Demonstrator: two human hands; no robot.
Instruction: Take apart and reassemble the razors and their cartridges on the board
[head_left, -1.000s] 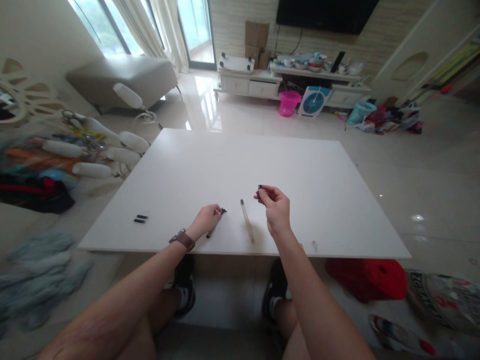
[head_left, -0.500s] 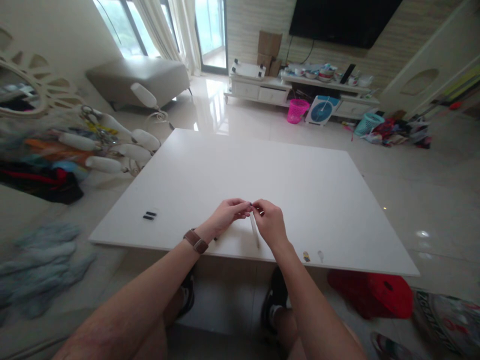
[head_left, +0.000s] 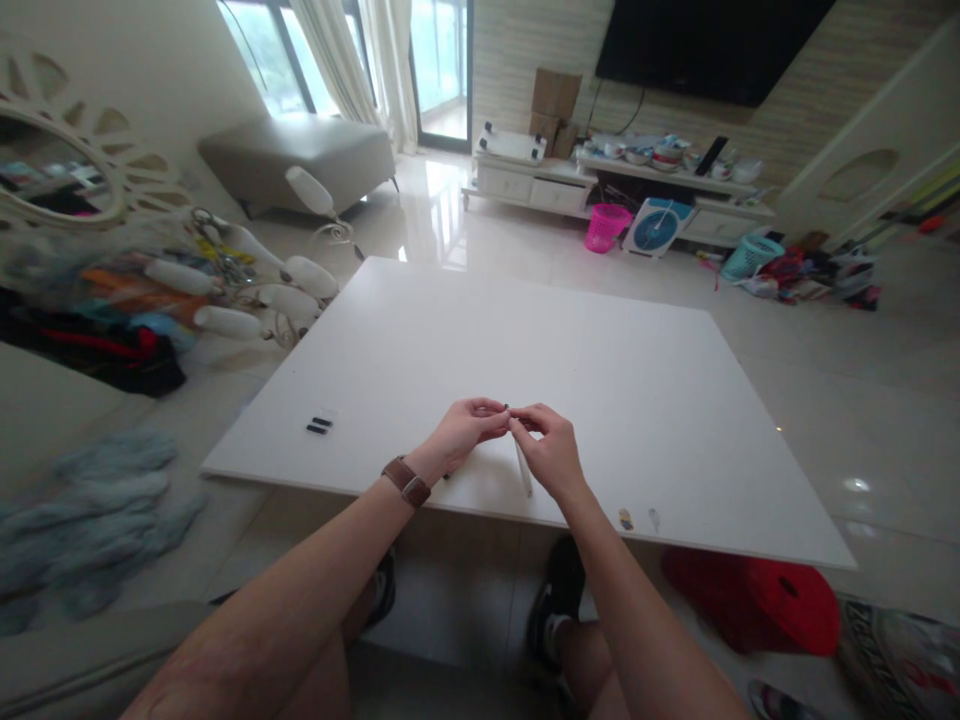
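And now the two hands have been brought together: a second ago they were held apart, the left at a dark pen-like item on the counter (head_left: 540, 335), the right raised with a small black piece. The meeting was made half a second ago, and it is being kept here, fingertip to fingertip. A small dark piece (head_left: 507, 408) is pinched between the fingertips of the left hand (head_left: 474, 424) and the right hand (head_left: 551, 442), just above the counter near its front edge; which side grips harder cannot be told. With that, the work has been made a two-handed one, centred on that one piece.

Just below, a pale slim rod (head_left: 523, 472) is seen running toward the front edge. Its upper end is hidden by the right hand, so whether it is touched cannot be told. Under the left hand a dark tip (head_left: 447, 476) is left showing, the rest of it covered.

Off to the left, well apart from the hands, two black strips (head_left: 319, 426) are laid side by side. Near the front edge, beyond the right forearm, a small yellow-and-blue item (head_left: 625, 520) and a small clear item (head_left: 654, 519) are set close together. Nothing is seen blocking the hands; only the view is obstructed, by the fingers themselves.
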